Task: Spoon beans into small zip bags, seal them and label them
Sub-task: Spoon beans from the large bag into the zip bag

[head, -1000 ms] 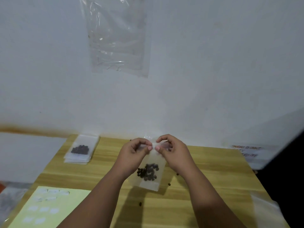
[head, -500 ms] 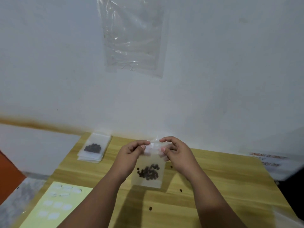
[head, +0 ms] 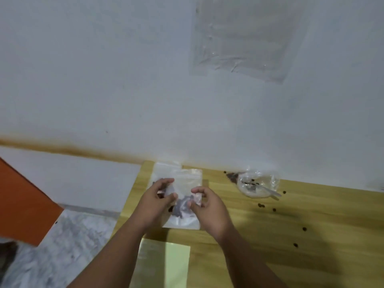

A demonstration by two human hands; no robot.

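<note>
Filled zip bag (head: 184, 220) now down over the stack (head: 166, 169), left hand (head: 156, 202) and right hand (head: 208, 208) in a pinch on its edges.

White wall (head: 104, 69) far, clear plastic sheet (head: 245, 38) stuck high right, rusty stain band (head: 83, 151) along its base. Wooden table (head: 270, 235) near right; grey marbled floor (head: 72, 246), orange panel (head: 22, 204) left.

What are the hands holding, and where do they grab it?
A small bag of beans. The left hand pinches its left side and the right hand its right edge, though the picture is blurry.
</note>
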